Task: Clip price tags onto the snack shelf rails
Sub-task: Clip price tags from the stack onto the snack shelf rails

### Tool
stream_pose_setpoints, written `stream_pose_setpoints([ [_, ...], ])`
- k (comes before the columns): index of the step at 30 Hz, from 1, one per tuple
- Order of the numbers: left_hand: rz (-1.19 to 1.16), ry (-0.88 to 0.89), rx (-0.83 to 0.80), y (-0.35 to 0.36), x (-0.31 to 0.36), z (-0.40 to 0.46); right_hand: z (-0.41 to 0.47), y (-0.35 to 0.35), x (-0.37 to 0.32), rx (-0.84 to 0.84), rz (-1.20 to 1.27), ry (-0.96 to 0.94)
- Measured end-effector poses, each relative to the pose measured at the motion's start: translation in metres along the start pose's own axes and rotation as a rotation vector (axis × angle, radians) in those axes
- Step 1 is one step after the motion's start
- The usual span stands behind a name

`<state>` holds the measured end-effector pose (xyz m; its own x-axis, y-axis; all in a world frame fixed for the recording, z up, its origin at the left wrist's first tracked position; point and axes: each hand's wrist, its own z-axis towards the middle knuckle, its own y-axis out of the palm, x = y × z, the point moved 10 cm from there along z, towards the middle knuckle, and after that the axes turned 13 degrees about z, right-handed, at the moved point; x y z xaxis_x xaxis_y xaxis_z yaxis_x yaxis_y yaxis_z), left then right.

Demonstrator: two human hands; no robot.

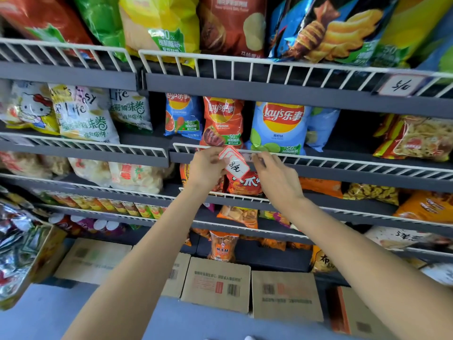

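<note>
My left hand grips a small stack of red-bordered white price tags; the front one bears handwritten figures. It is held just in front of the white wire rail of the second shelf, below the Lay's bags. My right hand is beside the stack, fingers curled at the rail and pinching a small tag or clip there, mostly hidden by the fingers. Another price tag hangs clipped on the upper shelf's rail at the right.
Grey shelves with white wire rails hold many snack bags on several levels. Cardboard boxes stand on the blue floor under the lowest shelf. An open box of shiny packets is at the left.
</note>
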<state>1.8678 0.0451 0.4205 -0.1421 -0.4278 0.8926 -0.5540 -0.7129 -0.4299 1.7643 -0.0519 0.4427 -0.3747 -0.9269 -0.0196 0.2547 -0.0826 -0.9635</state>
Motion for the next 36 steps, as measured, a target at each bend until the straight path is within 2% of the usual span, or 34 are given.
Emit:
stream_pose_setpoints([
  [3, -0.103, -0.019, 0.073, -0.008, -0.003, -0.011, 0.0, 0.008, 0.008, -0.074, 0.237, 0.064],
  [7, -0.17, -0.035, 0.141, -0.022, -0.008, -0.023, 0.009, -0.006, 0.016, -0.056, 0.921, 0.267],
  [9, -0.174, -0.025, 0.14, -0.028, -0.009, -0.03, 0.012, -0.013, 0.018, -0.018, 1.075, 0.339],
  [11, -0.16, -0.013, 0.131, -0.035, -0.011, -0.033, 0.016, -0.019, 0.008, -0.028, 1.15, 0.328],
  [13, -0.157, -0.011, 0.123, -0.044, -0.015, -0.035, 0.02, -0.017, -0.02, -0.131, 1.245, 0.272],
  [15, -0.16, -0.005, 0.109, -0.055, -0.022, -0.037, 0.024, -0.015, -0.049, -0.203, 1.243, 0.221],
  [18, -0.145, 0.016, 0.096, -0.08, -0.036, -0.042, 0.032, -0.006, -0.084, -0.211, 1.23, 0.206],
  [21, -0.147, 0.019, 0.09, -0.12, -0.059, -0.043, 0.04, 0.004, -0.126, -0.255, 1.302, 0.254],
  [29, -0.065, -0.002, 0.035, -0.257, -0.142, -0.033, 0.057, 0.053, -0.272, -0.355, 1.692, 0.521],
  [36, -0.023, -0.016, 0.01, -0.325, -0.194, -0.023, 0.076, 0.073, -0.346, -0.33, 1.624, 0.549],
])
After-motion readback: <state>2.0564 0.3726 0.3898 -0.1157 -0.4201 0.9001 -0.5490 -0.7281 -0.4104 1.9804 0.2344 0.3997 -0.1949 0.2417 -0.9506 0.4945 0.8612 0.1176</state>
